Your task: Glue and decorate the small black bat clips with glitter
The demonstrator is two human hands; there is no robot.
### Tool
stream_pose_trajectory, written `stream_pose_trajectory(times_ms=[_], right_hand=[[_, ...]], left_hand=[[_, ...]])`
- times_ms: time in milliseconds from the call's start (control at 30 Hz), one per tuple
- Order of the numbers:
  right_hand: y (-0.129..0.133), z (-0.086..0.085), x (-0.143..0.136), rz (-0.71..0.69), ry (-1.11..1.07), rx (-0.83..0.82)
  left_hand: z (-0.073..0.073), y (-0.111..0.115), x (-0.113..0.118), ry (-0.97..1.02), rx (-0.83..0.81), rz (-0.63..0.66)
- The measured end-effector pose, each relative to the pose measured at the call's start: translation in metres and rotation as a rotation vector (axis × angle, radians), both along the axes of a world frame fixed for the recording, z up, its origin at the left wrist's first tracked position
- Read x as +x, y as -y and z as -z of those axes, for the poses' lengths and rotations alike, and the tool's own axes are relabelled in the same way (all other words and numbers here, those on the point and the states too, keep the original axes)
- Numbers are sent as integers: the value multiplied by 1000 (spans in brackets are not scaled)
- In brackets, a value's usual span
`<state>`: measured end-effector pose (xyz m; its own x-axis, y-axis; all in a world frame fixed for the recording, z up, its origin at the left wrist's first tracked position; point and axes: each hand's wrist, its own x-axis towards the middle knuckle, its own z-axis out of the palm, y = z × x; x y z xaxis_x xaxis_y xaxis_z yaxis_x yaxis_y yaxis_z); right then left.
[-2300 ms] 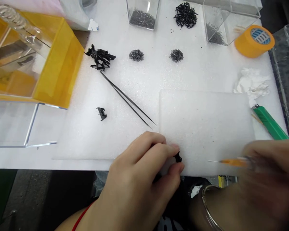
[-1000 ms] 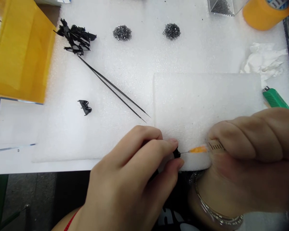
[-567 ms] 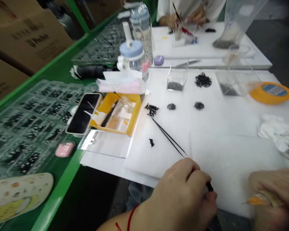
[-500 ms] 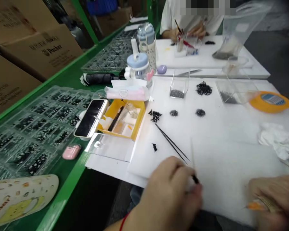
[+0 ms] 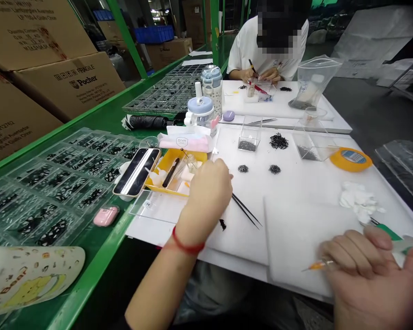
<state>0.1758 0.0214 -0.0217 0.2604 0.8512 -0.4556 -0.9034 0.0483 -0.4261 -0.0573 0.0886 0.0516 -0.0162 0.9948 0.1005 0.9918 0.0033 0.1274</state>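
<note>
We've got the right hand (image 5: 365,266) closed around the orange-tipped syringe (image 5: 316,265), long axis nearly level, tip poking out of the fist to our left and dipping slightly above the white pad (image 5: 296,224). And our left hand (image 5: 213,185), pinching a black piece by the pad half a second ago, has swung forward beside the yellow tray (image 5: 170,190), its knuckles hiding the fingertips, so we can't tell what they grip; beyond it, far left, a carton (image 5: 96,94) reads "FRAGILE" and "Pocher".

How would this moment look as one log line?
left hand: near yellow box, grip hidden | right hand: holding orange-tipped syringe | tweezers: lying on white foam | co-worker: at far table
</note>
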Motion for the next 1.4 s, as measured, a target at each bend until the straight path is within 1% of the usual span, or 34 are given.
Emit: stream_pose_trajectory(times_ms=[33,100,133,200,333,467,533,600,633,700,733,767,833,867,933,1033,1100,1133,1233,1267,1300,1333,1400], right_hand=[[-1,-7,-5,-18,69,50],[-5,-13,-10,-52,144,127],[-7,-13,-10,-63,136,135],[-10,-10,-7,-82,96,153],[-13,-5,-3,-118,39,181],[-14,-5,-5,-126,-13,217],[-14,-6,-4,-117,-36,238],[-12,-9,-1,-93,-58,267],[-10,-12,2,-69,-65,288],[-5,-19,10,5,-73,339],[-2,-23,15,49,-74,369],[1,-26,20,94,-78,398],[6,-33,28,167,-90,440],[8,-35,31,187,-94,451],[9,-38,33,206,-92,464],[8,-36,30,197,-44,477],[6,-35,26,193,-24,470],[6,-34,25,188,-24,460],[4,-34,22,183,-40,442],[4,-34,22,182,-40,448],[4,-34,23,181,-40,453],[4,-35,23,176,-40,465],[4,-35,25,164,-59,474]], left_hand=[[2,-15,1,-12,-28,3],[8,-37,2,-32,-56,-12],[11,-43,2,-38,-65,-23],[13,-48,2,-37,-74,-39],[6,-46,-3,3,-52,-35],[-2,-45,-10,78,-8,-14],[-4,-36,-5,114,36,-15],[-3,-16,7,174,116,27],[0,-3,15,219,157,87],[11,27,33,407,352,452],[18,41,41,438,343,694],[25,53,47,403,284,858],[37,69,54,400,226,947],[40,73,55,397,207,956],[42,74,52,401,200,976],[42,70,44,382,195,1043],[42,71,42,394,170,1035],[43,73,42,416,157,985],[43,81,50,535,139,747],[42,83,54,554,134,678],[42,84,58,548,122,636],[41,85,62,523,96,620],[40,82,69,468,34,643]])
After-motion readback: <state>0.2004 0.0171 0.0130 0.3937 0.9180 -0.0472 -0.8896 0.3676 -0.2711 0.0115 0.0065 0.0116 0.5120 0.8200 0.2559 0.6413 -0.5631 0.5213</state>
